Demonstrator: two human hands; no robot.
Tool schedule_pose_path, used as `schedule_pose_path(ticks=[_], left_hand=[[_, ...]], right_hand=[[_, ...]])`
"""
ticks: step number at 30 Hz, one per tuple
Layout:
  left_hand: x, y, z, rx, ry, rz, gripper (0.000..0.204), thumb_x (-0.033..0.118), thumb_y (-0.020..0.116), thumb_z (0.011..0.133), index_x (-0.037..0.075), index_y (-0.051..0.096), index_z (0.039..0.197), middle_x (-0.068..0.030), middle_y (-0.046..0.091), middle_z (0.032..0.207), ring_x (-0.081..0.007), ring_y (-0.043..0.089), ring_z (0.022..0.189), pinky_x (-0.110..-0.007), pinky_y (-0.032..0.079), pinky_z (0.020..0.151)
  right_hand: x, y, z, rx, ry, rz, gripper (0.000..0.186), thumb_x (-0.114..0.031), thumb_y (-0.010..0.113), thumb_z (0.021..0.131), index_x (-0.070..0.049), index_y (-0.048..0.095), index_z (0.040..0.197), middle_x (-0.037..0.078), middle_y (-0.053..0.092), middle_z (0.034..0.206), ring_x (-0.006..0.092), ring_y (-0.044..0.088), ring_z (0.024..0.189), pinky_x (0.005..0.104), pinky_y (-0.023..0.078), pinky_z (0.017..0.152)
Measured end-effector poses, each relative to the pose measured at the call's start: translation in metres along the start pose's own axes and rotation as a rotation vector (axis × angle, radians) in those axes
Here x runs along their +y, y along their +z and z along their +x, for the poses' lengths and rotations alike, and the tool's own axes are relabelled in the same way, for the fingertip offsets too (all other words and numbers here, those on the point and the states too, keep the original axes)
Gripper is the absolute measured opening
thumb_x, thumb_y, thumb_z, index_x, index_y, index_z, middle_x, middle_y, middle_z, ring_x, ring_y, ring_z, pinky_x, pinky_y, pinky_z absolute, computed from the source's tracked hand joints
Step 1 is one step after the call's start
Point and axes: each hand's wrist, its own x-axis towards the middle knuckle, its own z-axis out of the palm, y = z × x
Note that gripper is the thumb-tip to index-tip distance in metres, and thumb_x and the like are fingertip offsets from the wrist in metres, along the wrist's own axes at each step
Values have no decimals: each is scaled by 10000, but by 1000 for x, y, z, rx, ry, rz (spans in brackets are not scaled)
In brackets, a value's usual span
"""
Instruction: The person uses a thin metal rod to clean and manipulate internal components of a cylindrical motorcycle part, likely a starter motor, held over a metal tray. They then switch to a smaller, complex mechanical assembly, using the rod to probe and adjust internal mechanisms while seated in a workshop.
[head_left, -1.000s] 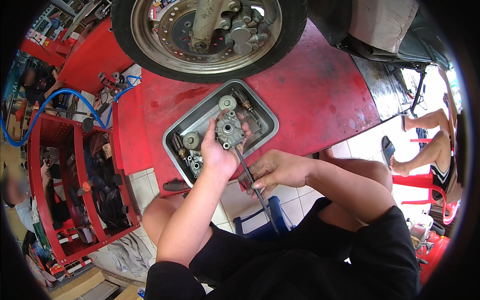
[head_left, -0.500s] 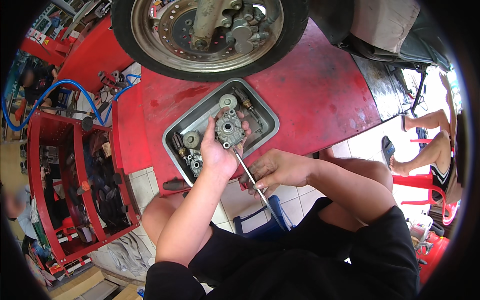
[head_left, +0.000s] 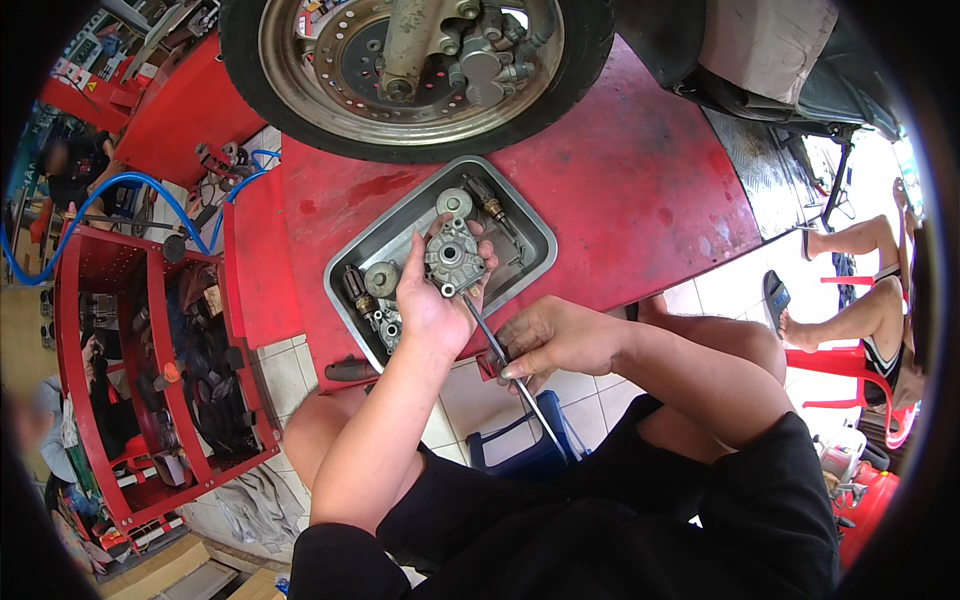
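My left hand (head_left: 430, 312) is closed around a grey cast-metal housing (head_left: 452, 258) with a central bore and bolt lugs, held over a metal tray (head_left: 395, 232). In my right hand (head_left: 562, 338), a long thin metal rod tool (head_left: 483, 328) is pinched between thumb and fingers. Its upper end meets the housing's near edge; the exact contact is hidden. The rod slopes down toward my lap. Inside the tray lie two round metal parts, one far (head_left: 454, 203) and one near (head_left: 381, 279), two dark cylindrical parts (head_left: 487, 198), and another small casting (head_left: 389, 328).
The tray rests on a red bench (head_left: 630, 190), under a motorcycle wheel (head_left: 400, 140). A dark handle (head_left: 350, 370) protrudes beside the tray. A blue stool (head_left: 520, 450) stands below my hands. To the left are a red shelf cart (head_left: 150, 380) and blue hose (head_left: 130, 178); a person sits right.
My left hand and the housing have shifted slightly left. The rod has moved slightly with them, and its shading differs. My right hand keeps its pinch on it.
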Motion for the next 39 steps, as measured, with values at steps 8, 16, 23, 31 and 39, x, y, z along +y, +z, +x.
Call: schedule_pose_path(ticks=[8, 16, 23, 31, 39], left_hand=[[2, -1, 1, 2, 9, 23, 412, 400, 349, 1062, 87, 560, 1228, -148, 625, 1072, -296, 599, 906, -411, 515, 835], [1, -3, 1, 1, -2, 27, 408, 405, 356, 1060, 95, 562, 1228, -144, 628, 1070, -294, 603, 901, -414, 518, 830], [-3, -1, -1, 31, -5, 63, 411, 402, 342, 1063, 98, 554, 1239, -146, 630, 1070, -295, 610, 900, -411, 523, 816], [-2, -7, 5, 92, 3, 39, 422, 403, 316, 1068, 98, 551, 1240, -151, 630, 1072, -294, 613, 906, -414, 526, 825], [-3, -3, 2, 68, -13, 62, 415, 406, 335, 1066, 96, 554, 1233, -148, 630, 1068, -291, 614, 908, -412, 525, 819]], right_hand=[[5, -5, 7, -11, -76, -198, 264, -209, 754, 892, 45, 682, 900, 43, 613, 712, 128, 594, 679, 268, 472, 615], [-3, -1, 2, -143, 112, 60, 366, -211, 675, 958, 48, 586, 1199, 123, 705, 1040, 185, 685, 904, 312, 546, 770], [-18, -3, -7, -213, 75, -4, 482, -74, 726, 888, 96, 515, 1286, 176, 710, 1056, 221, 718, 877, 320, 587, 758], [-16, -3, -3, -57, 48, -157, 357, -152, 791, 846, 61, 631, 1083, 117, 710, 852, 185, 718, 835, 286, 561, 686], [0, -5, 3, -96, -69, -7, 294, -45, 719, 872, 71, 606, 1118, 125, 701, 916, 212, 716, 886, 302, 556, 693]])
